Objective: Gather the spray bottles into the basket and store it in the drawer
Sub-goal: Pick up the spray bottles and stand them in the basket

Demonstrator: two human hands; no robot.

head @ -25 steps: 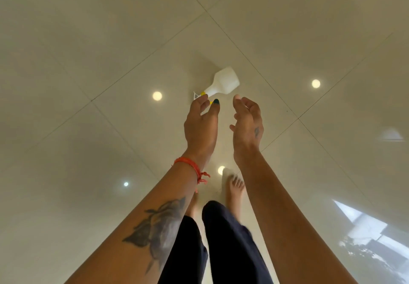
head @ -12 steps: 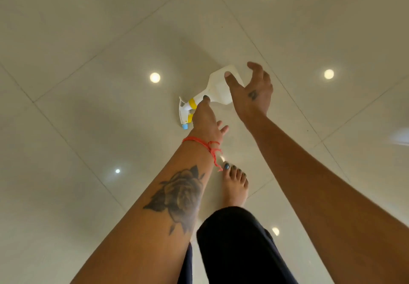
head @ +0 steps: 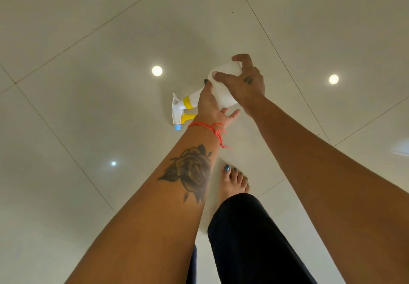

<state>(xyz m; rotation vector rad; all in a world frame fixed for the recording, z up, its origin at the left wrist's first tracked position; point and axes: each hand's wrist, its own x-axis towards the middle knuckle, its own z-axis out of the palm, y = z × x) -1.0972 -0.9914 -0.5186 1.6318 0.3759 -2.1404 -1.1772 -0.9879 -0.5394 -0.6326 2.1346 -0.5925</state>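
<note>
There is a single view, from a camera worn on the person's head. It looks steeply down, almost straight at the glossy tiled floor (head: 88, 106), which fills the whole frame. Both forearms enter from the bottom edge, close to the lens and large, and reach away toward the frame's centre. A bare foot (head: 233, 181) stands on the floor directly below the camera, nearer the bottom edge. Wide-angle bending shows in the slanting tile joints.
</note>
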